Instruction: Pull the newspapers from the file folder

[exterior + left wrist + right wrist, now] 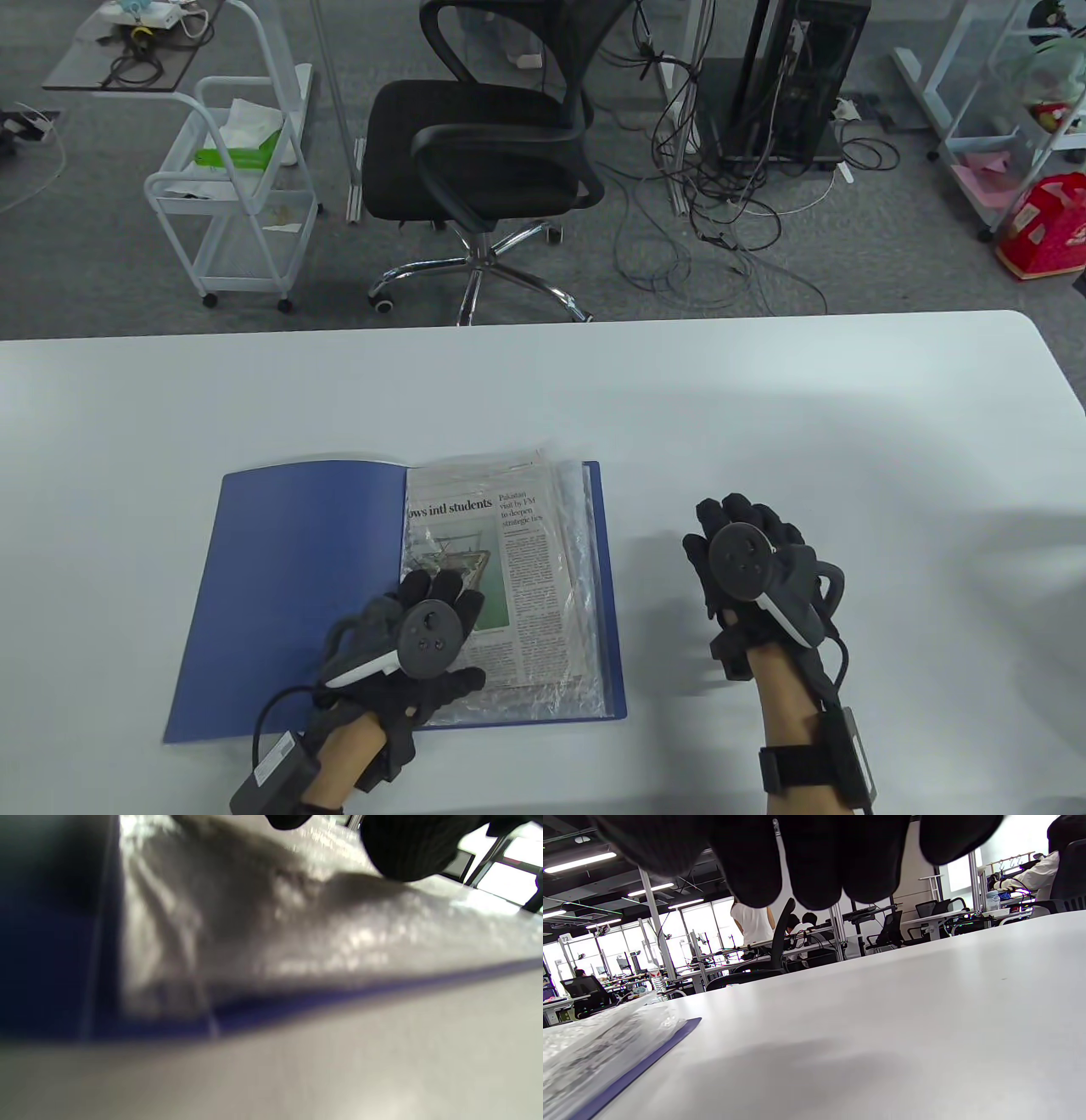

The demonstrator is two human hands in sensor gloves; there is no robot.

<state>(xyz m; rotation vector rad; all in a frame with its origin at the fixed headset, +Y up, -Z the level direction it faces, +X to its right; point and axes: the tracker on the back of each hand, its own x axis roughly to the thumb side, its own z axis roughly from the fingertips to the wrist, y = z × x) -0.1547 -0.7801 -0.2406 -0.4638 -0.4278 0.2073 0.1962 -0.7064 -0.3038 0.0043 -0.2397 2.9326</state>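
A blue file folder (pixel 288 586) lies open on the white table (pixel 764 407). Newspapers (pixel 530 569) sit in clear plastic sleeves on its right half, with the headline page up. My left hand (pixel 424 632) rests flat on the lower left part of the newspaper page, fingers spread. The left wrist view shows the crinkled sleeve (pixel 263 942) and the folder's blue edge (pixel 339 993) close up, blurred. My right hand (pixel 747 552) hovers palm down over bare table to the right of the folder, holding nothing. In the right wrist view the folder's corner (pixel 628 1065) lies at lower left.
Beyond the table's far edge stand a black office chair (pixel 492 144), a white wire cart (pixel 246 195) and tangled cables (pixel 730 212) on the floor. A red bag (pixel 1048 225) sits at the far right.
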